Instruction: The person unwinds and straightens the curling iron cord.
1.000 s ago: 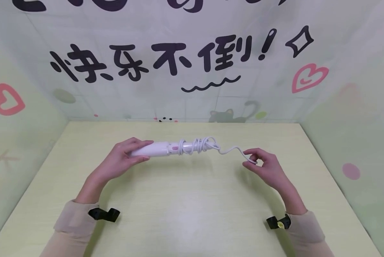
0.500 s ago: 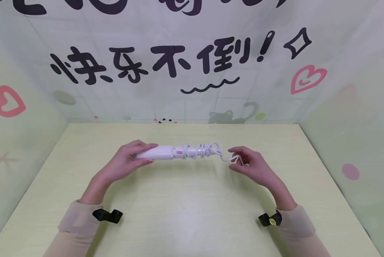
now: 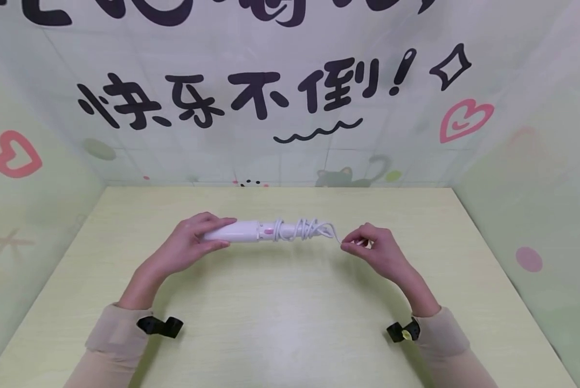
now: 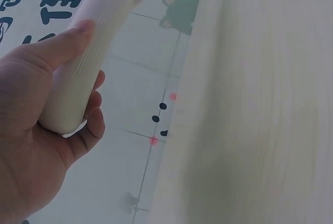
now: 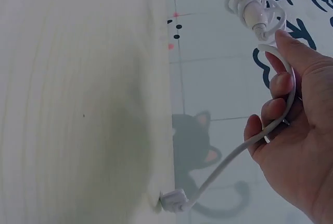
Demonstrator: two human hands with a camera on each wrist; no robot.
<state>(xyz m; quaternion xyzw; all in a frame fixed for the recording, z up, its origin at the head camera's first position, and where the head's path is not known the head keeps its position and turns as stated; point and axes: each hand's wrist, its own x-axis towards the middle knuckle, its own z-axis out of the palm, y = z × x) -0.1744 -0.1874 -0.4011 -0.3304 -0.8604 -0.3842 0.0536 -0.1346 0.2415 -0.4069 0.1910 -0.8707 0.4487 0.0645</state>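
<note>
In the head view a white wand-shaped hair styling iron (image 3: 241, 231) lies level above the table. My left hand (image 3: 185, 245) grips its thicker, smooth end, thumb along the near side. The left wrist view shows fine ridges on that white body (image 4: 99, 41). A small pink switch (image 3: 269, 231) sits near the middle. White power cord (image 3: 309, 229) is coiled in several turns round the thinner end. My right hand (image 3: 379, 250) pinches the cord just beyond the coils. From its fingers the loose length runs down to a white plug (image 5: 174, 201) in the right wrist view.
A pale wooden table (image 3: 280, 318) spans the space under both hands. Behind it stands a printed backdrop (image 3: 198, 153) with dark lettering, and patterned side walls (image 3: 537, 205) close in left and right. A black wrist camera (image 3: 161, 326) hangs at the left cuff.
My right hand has moved left along the cord toward the coiled end, and its thumb and fingertips have closed on the cord. The left hand, with the hair styling iron, has shifted slightly right.
</note>
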